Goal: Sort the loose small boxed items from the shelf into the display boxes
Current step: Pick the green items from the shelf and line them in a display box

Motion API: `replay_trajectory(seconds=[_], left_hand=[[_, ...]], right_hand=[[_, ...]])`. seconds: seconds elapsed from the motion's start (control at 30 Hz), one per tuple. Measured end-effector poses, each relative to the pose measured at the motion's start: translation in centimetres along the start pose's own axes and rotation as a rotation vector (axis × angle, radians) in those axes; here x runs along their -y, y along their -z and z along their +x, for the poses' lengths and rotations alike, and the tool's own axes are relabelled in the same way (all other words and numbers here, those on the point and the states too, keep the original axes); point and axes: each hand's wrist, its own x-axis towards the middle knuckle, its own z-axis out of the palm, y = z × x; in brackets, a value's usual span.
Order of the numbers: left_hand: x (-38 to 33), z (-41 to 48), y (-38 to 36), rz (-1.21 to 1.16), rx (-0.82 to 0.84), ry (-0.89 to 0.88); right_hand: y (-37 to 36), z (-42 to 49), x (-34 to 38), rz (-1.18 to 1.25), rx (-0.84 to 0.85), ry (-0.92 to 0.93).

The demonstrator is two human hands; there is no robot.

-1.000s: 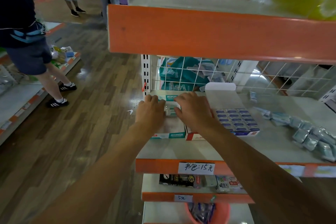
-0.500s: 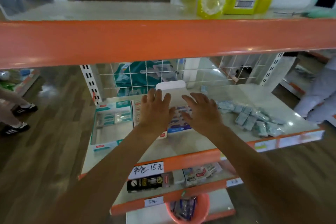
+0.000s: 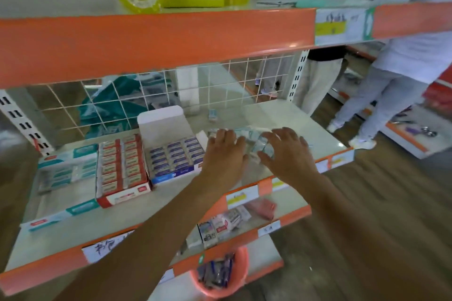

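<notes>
Progress: red box and blue box look full. Teal box at left end of shelf part-filled, room left. Pile lies unsorted on shelf, right of blue box. Stray item sits alone near grid. Most sorting left, by look. Left hand and right hand palm-down over pile. Fingers spread apart, tips touching items, nothing clamped. Pile lies between and under both hands.
</notes>
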Motion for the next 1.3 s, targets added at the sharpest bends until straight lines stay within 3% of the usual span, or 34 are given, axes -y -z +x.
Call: replay_trajectory(seconds=[0.3,0.5,0.63,0.87,1.13,1.2,1.3], left_hand=[[-3.8,2.9,-3.3,-0.093,0.092,0.049],[-4.1,4.0,-4.2,-0.339,0.151,0.197],[-4.1,4.6,-3.9,-0.607,0.231,0.396],[-3.3,4.8,-2.8,-0.651,0.218,0.462],[-1.9,4.5,-1.9,-0.880,0.252,0.591],[-1.5,4.3,-1.2,-0.954,0.234,0.602],[-0.7,4.2,-0.4,-0.997,0.194,0.625]], right_hand=[[-1.0,-1.2,-4.3,0.067,0.069,0.035],[-2.3,-0.3,-4.8,0.080,0.095,0.107],[-2.8,0.4,-4.4,0.045,0.072,0.126],[-2.7,1.5,-3.6,-0.030,0.094,0.129],[-3.5,1.9,-3.0,-0.245,-0.201,0.301],[-3.5,2.5,-2.9,-0.176,-0.323,0.320],[-3.2,2.7,-2.3,0.157,-0.410,0.295]])
